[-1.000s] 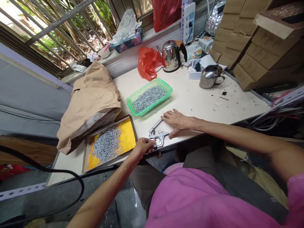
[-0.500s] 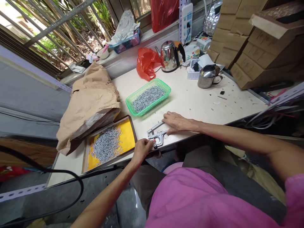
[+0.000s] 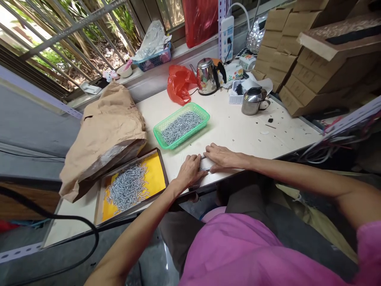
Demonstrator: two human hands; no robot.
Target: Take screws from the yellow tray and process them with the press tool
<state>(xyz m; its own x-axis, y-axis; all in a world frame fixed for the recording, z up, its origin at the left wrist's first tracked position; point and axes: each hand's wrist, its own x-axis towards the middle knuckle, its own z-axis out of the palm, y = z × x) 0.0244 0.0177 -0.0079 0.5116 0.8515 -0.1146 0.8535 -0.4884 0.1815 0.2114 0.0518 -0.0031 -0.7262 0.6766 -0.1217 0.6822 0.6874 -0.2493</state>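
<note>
At the near edge of the worktop (image 3: 222, 123), metal pliers (image 3: 205, 169) lie mostly covered, their handle ends held between fingers and thumb of the right hand (image 3: 222, 157). The left hand (image 3: 189, 171) lies over their left end, its grip too hidden to tell. A green basket (image 3: 184, 142) of small metal pieces (image 3: 181, 126) sits farther back, left of a steel kettle (image 3: 207, 77).

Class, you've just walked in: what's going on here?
A person is handling a plier-like metal tool on the table. The left hand covers most of it; the right hand is at its handle end. Small metal pieces lie in a green basket and a yellow-lined tray.
</note>
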